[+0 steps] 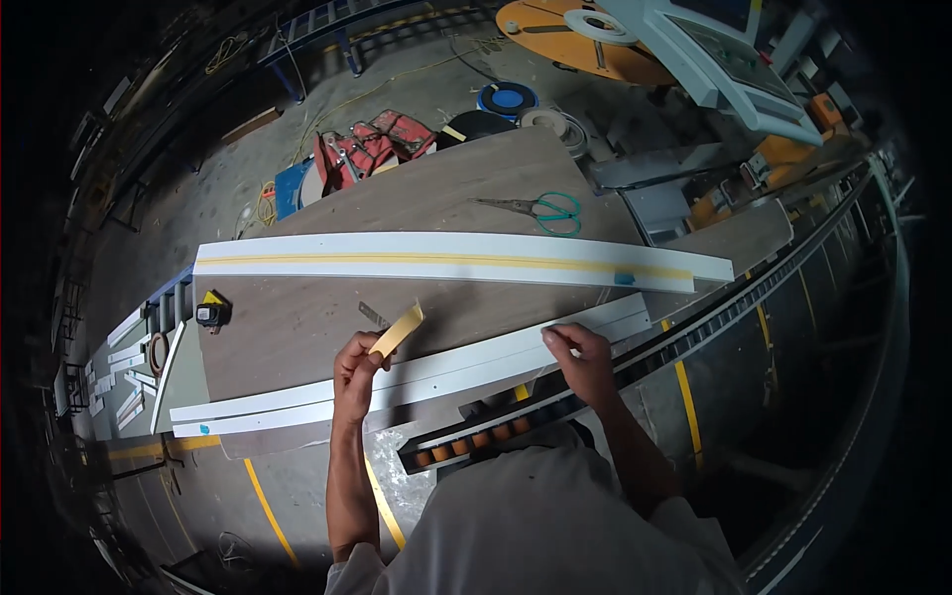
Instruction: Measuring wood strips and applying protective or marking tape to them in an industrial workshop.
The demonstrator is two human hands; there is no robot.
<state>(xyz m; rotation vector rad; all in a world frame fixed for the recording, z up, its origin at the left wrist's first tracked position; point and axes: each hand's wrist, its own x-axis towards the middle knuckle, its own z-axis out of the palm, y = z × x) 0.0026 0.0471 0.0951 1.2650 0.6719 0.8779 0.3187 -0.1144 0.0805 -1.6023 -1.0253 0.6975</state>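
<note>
My left hand (pixel 359 369) grips a short, flat pale-yellow strip (pixel 405 327) that sticks up from the fingers, possibly tape. Past it, a narrow metal piece like a ruler (pixel 373 315) lies on the brown table (pixel 288 337). Below both hands runs the near white strip (pixel 486 364), long and grooved, with a small blue mark at its left end. Above its right part, my right hand (pixel 583 362) is closed with fingertips pinched together; whether anything is between them is hidden. Farther back lies the far white strip (pixel 337 244), with a yellow band (pixel 397 259) along it.
Green-handled scissors (pixel 555 213) lie behind the far strip. A yellow-and-black tape measure (pixel 210 312) sits at the table's left. Beyond the back edge is a red tool bag (pixel 372 144). A dark roller rail (pixel 476 448) runs between me and the table; a machine panel (pixel 729 69) stands back right.
</note>
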